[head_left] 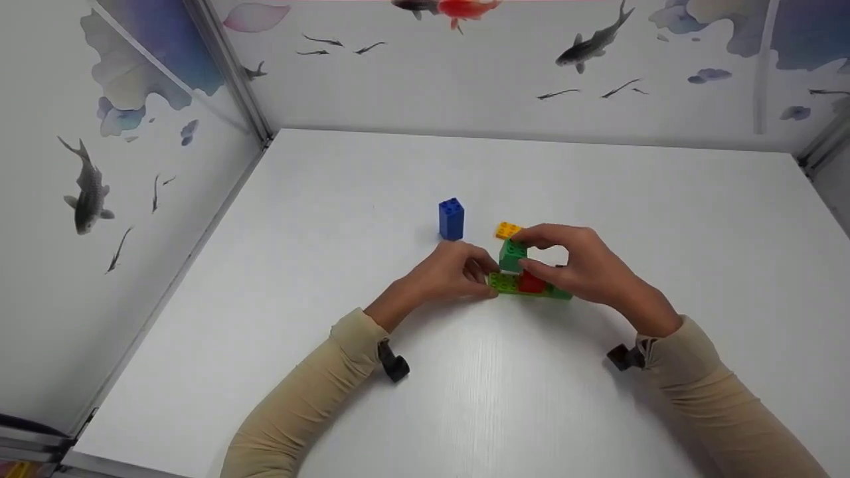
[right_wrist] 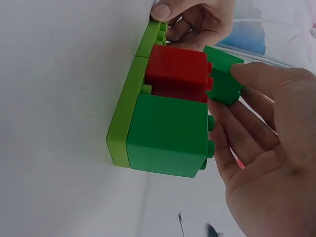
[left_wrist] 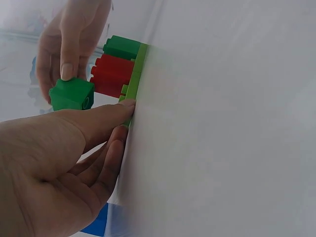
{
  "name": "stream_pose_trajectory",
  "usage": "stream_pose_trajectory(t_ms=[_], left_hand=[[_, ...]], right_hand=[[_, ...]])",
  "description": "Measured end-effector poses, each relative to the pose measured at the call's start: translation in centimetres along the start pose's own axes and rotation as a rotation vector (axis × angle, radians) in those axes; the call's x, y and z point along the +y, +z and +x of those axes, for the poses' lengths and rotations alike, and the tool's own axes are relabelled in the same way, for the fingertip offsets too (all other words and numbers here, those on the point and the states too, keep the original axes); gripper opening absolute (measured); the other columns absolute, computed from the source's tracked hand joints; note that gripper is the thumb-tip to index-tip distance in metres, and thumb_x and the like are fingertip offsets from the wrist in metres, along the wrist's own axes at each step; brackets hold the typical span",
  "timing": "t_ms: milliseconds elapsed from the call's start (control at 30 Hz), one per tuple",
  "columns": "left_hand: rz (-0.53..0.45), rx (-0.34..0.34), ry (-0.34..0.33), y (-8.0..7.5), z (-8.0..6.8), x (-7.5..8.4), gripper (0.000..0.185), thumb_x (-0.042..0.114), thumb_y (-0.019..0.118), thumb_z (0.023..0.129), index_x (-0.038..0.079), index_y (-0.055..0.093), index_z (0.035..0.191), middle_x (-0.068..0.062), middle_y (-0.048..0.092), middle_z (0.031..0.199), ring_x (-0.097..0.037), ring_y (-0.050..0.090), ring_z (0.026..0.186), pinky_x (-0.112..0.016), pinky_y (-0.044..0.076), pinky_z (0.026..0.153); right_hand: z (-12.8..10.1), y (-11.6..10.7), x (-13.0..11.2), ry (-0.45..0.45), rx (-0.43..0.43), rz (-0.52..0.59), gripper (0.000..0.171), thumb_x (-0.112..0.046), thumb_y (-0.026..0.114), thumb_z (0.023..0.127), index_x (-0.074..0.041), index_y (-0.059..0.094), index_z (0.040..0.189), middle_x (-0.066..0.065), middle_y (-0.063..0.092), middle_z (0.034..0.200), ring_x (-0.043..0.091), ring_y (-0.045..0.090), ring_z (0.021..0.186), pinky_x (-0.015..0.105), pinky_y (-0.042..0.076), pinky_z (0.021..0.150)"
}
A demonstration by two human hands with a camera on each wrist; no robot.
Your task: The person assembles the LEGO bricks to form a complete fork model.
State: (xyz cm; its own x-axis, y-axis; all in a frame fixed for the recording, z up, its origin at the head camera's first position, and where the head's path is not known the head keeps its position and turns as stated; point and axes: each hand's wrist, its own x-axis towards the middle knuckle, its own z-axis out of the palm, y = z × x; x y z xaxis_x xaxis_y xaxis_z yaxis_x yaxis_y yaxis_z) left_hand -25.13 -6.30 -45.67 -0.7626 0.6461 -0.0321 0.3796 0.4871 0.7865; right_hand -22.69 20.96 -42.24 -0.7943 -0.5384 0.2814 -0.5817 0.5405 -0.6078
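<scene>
A light green plate (head_left: 503, 284) lies on the white table (head_left: 465, 398) and carries a red brick (head_left: 531, 283) and a dark green brick (head_left: 562, 293). My left hand (head_left: 490, 279) holds the plate's left end with its fingertips (left_wrist: 126, 104). Between thumb and forefinger my right hand (head_left: 522, 249) pinches a small green brick (head_left: 512, 256) just above the plate, beside the red brick. The right wrist view shows this small green brick (right_wrist: 222, 79) touching the red brick's (right_wrist: 177, 71) studded face, with the plate (right_wrist: 121, 123) below.
A tall blue brick (head_left: 451, 219) stands a little left of and behind the hands. An orange brick (head_left: 507, 230) lies right behind the held brick. Walls painted with fish enclose the table on the left, back and right.
</scene>
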Motion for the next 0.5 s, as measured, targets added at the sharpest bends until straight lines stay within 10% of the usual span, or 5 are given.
stream_pose_trajectory(t_ms=[500], left_hand=[[0.017,0.001,0.017,0.0,0.1,0.0,0.030,0.015,0.089,0.091,0.009,0.079,0.119,-0.003,0.080,0.110,-0.011,0.073,0.094,-0.023,0.062,0.086]], right_hand=[[0.1,1.2,-0.4,-0.011,-0.100,0.006,0.035,-0.012,0.081,0.098,-0.018,0.075,0.132,-0.004,0.078,0.127,0.017,0.070,0.110,0.035,0.064,0.088]])
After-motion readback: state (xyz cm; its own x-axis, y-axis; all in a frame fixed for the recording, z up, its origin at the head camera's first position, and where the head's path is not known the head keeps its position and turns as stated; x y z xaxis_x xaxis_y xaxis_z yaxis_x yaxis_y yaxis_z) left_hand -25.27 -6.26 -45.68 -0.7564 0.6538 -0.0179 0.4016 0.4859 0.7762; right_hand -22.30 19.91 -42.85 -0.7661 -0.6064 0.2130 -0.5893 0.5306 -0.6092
